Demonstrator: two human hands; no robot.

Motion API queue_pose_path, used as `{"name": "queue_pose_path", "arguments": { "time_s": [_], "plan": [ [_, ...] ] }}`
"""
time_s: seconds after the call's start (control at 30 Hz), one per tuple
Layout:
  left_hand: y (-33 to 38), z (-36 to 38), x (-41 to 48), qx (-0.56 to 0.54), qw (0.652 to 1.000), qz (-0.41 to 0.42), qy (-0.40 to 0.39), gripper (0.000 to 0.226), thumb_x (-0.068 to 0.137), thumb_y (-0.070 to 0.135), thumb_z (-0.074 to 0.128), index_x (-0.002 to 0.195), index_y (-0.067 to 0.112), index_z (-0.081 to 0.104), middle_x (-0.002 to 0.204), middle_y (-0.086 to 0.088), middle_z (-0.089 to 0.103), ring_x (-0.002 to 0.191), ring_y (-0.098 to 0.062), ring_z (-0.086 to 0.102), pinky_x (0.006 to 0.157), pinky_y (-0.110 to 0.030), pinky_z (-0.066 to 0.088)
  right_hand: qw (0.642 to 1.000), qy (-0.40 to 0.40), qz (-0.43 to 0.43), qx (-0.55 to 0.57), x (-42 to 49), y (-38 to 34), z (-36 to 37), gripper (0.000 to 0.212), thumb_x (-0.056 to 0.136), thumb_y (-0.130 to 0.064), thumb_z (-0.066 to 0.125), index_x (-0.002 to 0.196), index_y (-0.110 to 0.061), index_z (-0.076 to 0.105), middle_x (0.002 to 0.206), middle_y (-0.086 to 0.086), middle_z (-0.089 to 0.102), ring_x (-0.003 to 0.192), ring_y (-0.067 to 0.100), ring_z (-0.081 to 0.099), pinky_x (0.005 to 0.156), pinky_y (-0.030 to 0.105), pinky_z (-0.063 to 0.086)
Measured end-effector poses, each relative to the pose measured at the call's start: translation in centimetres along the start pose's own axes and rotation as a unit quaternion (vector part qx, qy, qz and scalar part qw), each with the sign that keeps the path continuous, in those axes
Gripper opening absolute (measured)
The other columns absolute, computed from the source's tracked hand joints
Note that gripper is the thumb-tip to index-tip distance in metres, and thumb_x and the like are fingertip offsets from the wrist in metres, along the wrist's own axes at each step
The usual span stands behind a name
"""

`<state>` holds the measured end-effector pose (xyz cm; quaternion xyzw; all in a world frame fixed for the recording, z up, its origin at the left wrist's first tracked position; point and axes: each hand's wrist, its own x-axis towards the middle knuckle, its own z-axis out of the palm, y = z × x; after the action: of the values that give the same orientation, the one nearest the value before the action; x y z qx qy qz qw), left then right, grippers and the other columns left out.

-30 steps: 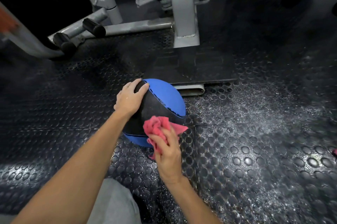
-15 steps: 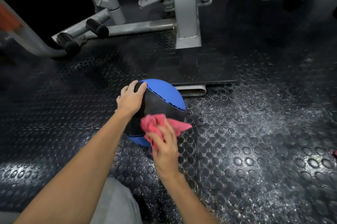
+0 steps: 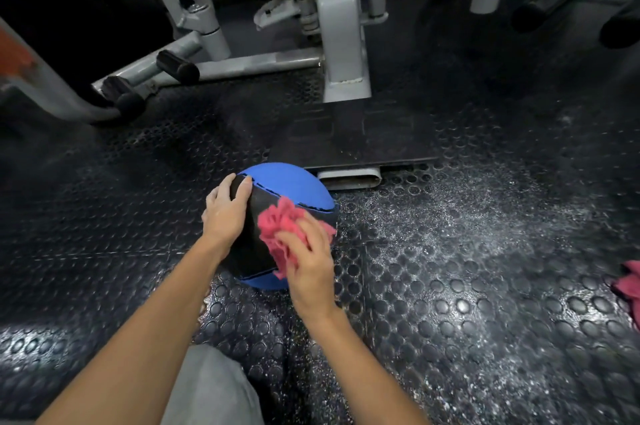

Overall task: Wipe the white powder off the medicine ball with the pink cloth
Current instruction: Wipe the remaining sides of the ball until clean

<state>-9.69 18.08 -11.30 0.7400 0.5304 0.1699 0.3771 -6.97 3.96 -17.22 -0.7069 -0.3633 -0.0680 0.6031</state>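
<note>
Medicine ball (image 3: 287, 182) sits on the black studded rubber floor (image 3: 467, 303), centre of frame, slightly left. The floor fills most of the view.

Grey machine frame (image 3: 341, 26) runs across the top. Its upright post comes down just above the ball, and black foam rollers (image 3: 176, 66) are at upper left. A flat metal foot (image 3: 349, 178) lies just right of the ball's top edge.

Ball is blue with a wide black band facing the camera. Can't make out any powder on the band.

White powder (image 3: 433, 213) is scattered over the floor right of the ball.

Grey trouser knee (image 3: 211, 390) is at bottom centre, between the two forearms.

Left hand (image 3: 225, 213) is spread flat on the ball's upper left side, fingers relaxed and grasping nothing.

Right hand (image 3: 310, 265) is blurred, fingers curved over the bunched pink cloth (image 3: 280, 227), holding it against the black band on the lower right.

A second pink cloth (image 3: 628, 286) lies at the right edge of frame, well apart from the ball.
</note>
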Motion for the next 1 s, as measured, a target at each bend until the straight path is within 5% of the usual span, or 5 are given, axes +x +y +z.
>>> {"name": "queue_pose_path", "arguments": {
  "time_s": [0.27,0.4,0.53,0.8,1.0],
  "plan": [
    [-4.0,-3.9,-1.5,-0.088,0.996,-0.024,0.004,0.049,0.095,0.036,0.046,0.139,0.015,0.037,0.144,-0.007,0.038,0.125,-0.015,0.04,0.103,-0.026,0.03,0.919,0.086,0.351,0.155,-4.1,3.6,-5.1,0.032,0.086,-0.008,0.057,0.089,-0.04,0.058,0.108,-0.007,0.054,0.073,0.009,0.063,0.057,0.025,0.056],
    [-3.4,-4.5,-1.4,-0.085,0.994,-0.041,0.057,0.038,0.094,0.038,0.048,0.119,0.01,0.051,0.119,-0.005,0.054,0.099,-0.017,0.053,0.084,-0.026,0.04,0.955,0.011,0.235,0.183,-0.7,0.9,-4.5,0.024,0.085,-0.019,0.062,0.096,-0.04,0.061,0.107,-0.008,0.056,0.077,0.007,0.062,0.055,0.016,0.053],
    [-2.6,-3.6,-1.2,0.063,0.991,-0.059,0.103,0.058,0.085,0.063,0.042,0.132,0.03,0.048,0.138,-0.008,0.047,0.125,-0.035,0.043,0.105,-0.044,0.031,0.986,-0.109,0.094,0.081,-1.2,-1.1,0.1,0.037,0.077,-0.051,0.06,0.113,-0.041,0.06,0.133,-0.01,0.042,0.125,0.014,0.038,0.105,0.029,0.031],
    [-4.3,-3.4,-3.9,0.029,0.98,-0.096,0.172,0.054,0.088,0.061,0.035,0.134,0.036,0.043,0.142,-0.003,0.042,0.125,-0.031,0.042,0.104,-0.045,0.029,0.938,-0.042,0.323,0.116,2.9,1.0,2.5,0.029,0.09,-0.043,0.05,0.114,-0.031,0.063,0.114,-0.003,0.054,0.106,0.016,0.054,0.083,0.021,0.037],
    [-3.4,-3.4,-3.0,0.042,0.982,-0.087,0.161,0.05,0.088,0.057,0.037,0.132,0.035,0.047,0.139,-0.004,0.046,0.122,-0.033,0.043,0.1,-0.043,0.032,0.992,0.032,0.113,0.042,-4.8,-2.8,3.9,0.026,0.09,-0.047,0.045,0.105,-0.036,0.063,0.127,-0.009,0.045,0.118,0.014,0.037,0.099,0.033,0.034]
  ]
}}
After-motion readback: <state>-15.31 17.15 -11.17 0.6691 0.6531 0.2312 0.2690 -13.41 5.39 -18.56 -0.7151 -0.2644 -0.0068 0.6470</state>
